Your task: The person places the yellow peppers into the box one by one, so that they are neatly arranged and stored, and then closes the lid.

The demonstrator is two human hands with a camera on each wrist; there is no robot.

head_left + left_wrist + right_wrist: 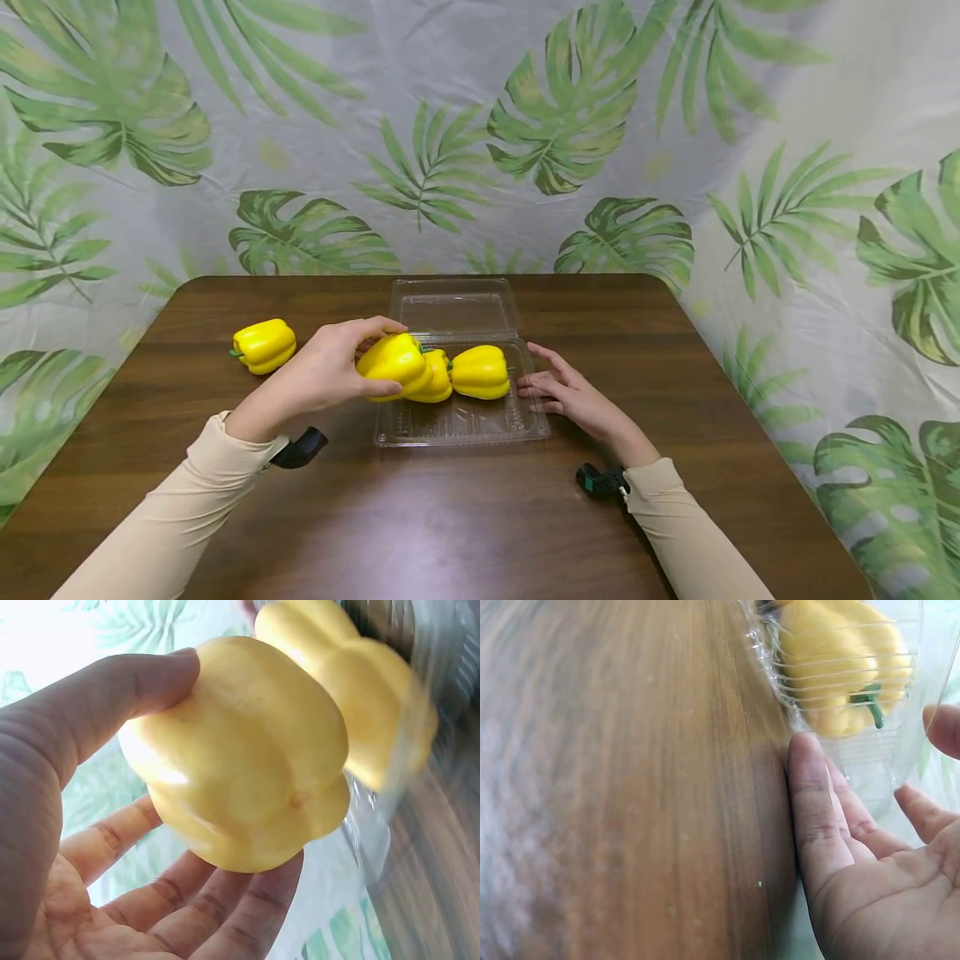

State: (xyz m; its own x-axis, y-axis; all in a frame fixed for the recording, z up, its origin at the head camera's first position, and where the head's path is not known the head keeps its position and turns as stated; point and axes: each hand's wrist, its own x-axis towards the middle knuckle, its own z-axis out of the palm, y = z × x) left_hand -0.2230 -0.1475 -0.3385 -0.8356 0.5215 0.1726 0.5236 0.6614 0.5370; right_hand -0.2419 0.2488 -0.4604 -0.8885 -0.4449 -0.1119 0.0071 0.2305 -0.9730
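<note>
My left hand grips a yellow bell pepper between thumb and fingers, over the left part of a clear plastic container. In the left wrist view the held pepper shows its lobed bottom end. Inside the container lie two more yellow peppers: one partly hidden behind the held one, the other nearer the right wall. My right hand is beside the container's right wall, fingers extended at the wall and holding nothing. Through that clear wall, the right wrist view shows a pepper with a green stem.
Another yellow pepper lies on the wooden table, left of the container. The container's clear lid is folded back flat toward the far table edge. A leaf-patterned cloth hangs behind the table.
</note>
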